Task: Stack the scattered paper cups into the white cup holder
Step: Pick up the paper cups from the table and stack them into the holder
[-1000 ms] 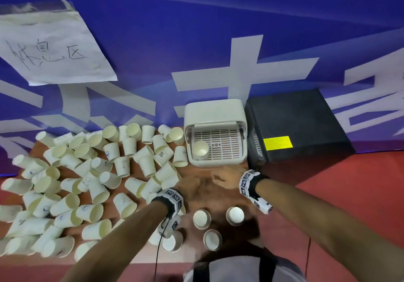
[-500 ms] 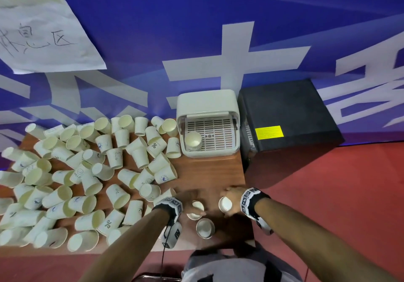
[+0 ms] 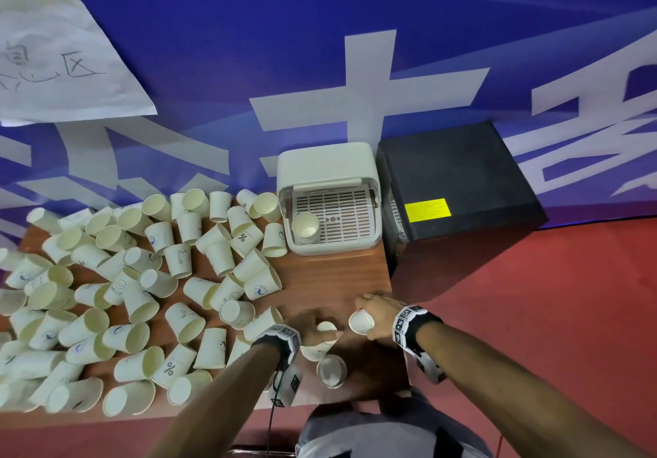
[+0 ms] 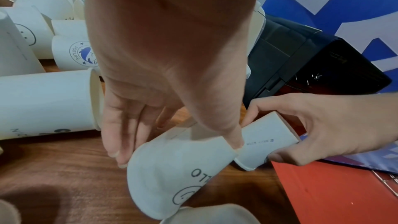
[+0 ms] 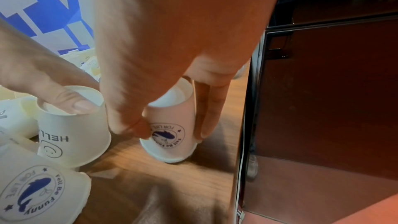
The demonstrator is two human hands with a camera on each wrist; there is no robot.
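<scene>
two hands: the left hand (image 3: pixel 313 329) has one paper cup (image 3: pixel 317 344) between its fingers, the right hand (image 3: pixel 377 312) one cup (image 3: pixel 359 322). one upturned cup (image 3: pixel 331 370) just below both. one white cup holder (image 3: pixel 327 169), one cup stack (image 3: pixel 305 228) inside (the scattered pile (image 3: pixel 142 280) runs to dozens, too overlapped to count). one black box (image 3: pixel 458 173).

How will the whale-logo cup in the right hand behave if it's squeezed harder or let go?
The whale-logo cup looks like thin paper and empty, so probably very light and easily dented by the right hand that pinches its sides. It sits tilted on the table; released, it would likely tip and roll in an arc, like the fallen cups nearby.
</scene>
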